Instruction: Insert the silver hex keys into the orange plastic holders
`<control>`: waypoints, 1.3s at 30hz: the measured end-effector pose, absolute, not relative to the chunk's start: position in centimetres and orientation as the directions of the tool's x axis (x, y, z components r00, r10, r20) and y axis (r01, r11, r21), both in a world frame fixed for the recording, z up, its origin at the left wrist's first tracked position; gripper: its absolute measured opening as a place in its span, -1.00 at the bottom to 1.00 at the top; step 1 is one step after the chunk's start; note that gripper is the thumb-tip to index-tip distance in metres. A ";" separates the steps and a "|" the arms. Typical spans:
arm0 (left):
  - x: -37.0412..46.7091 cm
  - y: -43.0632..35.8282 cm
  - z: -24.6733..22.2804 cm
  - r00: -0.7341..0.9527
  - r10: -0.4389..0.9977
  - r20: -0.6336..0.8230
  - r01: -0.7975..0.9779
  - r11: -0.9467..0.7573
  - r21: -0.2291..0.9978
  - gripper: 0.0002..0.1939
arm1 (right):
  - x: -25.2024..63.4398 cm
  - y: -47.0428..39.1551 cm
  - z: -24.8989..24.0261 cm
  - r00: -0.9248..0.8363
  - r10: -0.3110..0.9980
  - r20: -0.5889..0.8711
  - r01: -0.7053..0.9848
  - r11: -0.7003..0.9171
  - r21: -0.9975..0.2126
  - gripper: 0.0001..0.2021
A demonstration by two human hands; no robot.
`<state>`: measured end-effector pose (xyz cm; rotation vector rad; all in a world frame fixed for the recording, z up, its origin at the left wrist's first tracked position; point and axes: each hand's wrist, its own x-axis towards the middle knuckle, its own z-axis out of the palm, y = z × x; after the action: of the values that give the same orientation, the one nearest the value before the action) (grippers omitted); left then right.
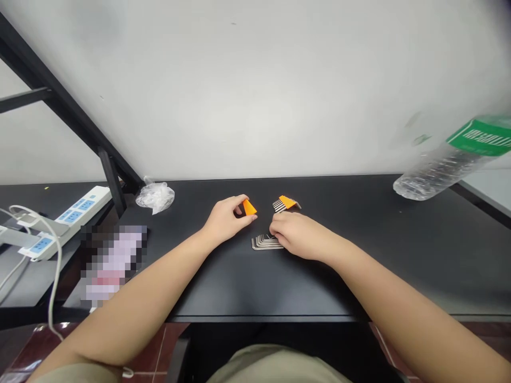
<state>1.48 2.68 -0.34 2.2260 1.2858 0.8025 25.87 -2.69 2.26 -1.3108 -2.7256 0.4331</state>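
Observation:
My left hand (224,221) pinches an orange plastic hex key holder (249,207) between thumb and fingers, just above the black table. To its right, my right hand (293,234) is closed with its fingertips down at a row of L-shaped metal hex keys (263,243). A thin key end shows at those fingertips, though the hand hides most of it. The loose keys lie nested by size, their long arms running under the right hand. Behind that hand rests a second orange holder (288,201) with several hex keys in it.
A crumpled clear plastic bag (155,197) lies at the table's back left. Farther left are a white power strip (74,218) with cables and a blurred-out flat object (115,260). A plastic bottle with a green label (443,159) leans at the right, near the wall.

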 end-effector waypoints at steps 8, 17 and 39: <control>1.6 2.6 -0.1 0.399 0.880 0.257 0.628 -0.466 0.624 -0.61 | 24.8 -3.8 2.8 -0.686 0.727 -0.041 0.686 0.626 -0.371 -0.86; 1.4 2.9 -0.3 0.398 0.883 0.247 0.622 -0.458 0.635 -0.61 | 25.6 -2.5 1.9 -0.659 0.751 0.041 0.715 0.643 -0.273 -0.73; 1.7 2.3 -0.4 0.308 0.907 0.288 0.576 -0.419 0.702 -0.56 | 27.0 -2.2 2.7 -0.524 0.843 0.124 0.775 0.532 -0.341 -0.90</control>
<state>1.71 2.27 -0.45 2.1064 1.3135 0.9252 26.97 -2.20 2.73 -1.3540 -2.4994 0.3547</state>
